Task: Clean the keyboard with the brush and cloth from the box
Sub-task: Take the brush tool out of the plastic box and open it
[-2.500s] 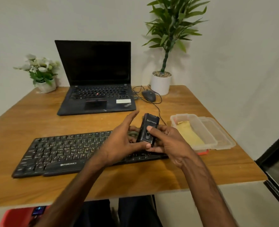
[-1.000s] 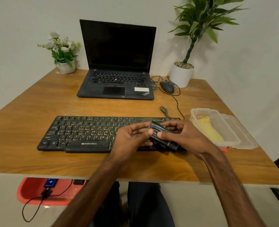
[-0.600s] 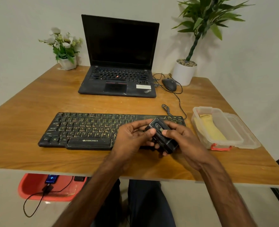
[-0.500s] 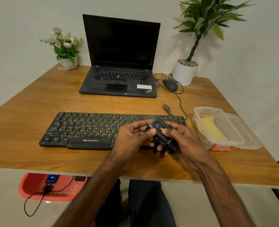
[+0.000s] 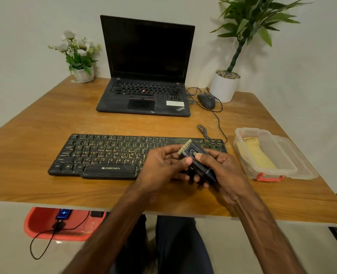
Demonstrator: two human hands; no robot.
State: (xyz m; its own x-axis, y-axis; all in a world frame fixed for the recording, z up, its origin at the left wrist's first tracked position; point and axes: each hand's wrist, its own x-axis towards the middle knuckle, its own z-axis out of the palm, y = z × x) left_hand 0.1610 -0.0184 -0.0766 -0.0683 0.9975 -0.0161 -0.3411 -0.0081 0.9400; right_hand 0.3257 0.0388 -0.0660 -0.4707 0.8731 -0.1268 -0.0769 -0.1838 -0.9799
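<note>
A black keyboard [image 5: 108, 155] lies across the middle of the wooden desk [image 5: 44, 119]. Above its right end both hands hold a small black brush [image 5: 198, 163] with pale bristles sticking out of its far end. My left hand [image 5: 161, 165] cups the brush from the left, thumb on its side. My right hand [image 5: 221, 169] grips it from the right, thumb on the slider on top. A clear plastic box [image 5: 262, 153] at the right holds a yellow cloth [image 5: 256, 155].
An open black laptop [image 5: 145, 76] stands at the back, with a wired mouse [image 5: 206, 100] and a white potted plant [image 5: 226, 86] to its right. A small flower pot [image 5: 82, 73] sits back left. The box lid [image 5: 300, 161] lies beside the box. A red bin [image 5: 54, 224] is under the desk.
The pale bristles now stick out of the brush's far end; before, the brush body showed no bristles. My right thumb has slid forward on the top. Both hands stay over the keyboard's right end.
</note>
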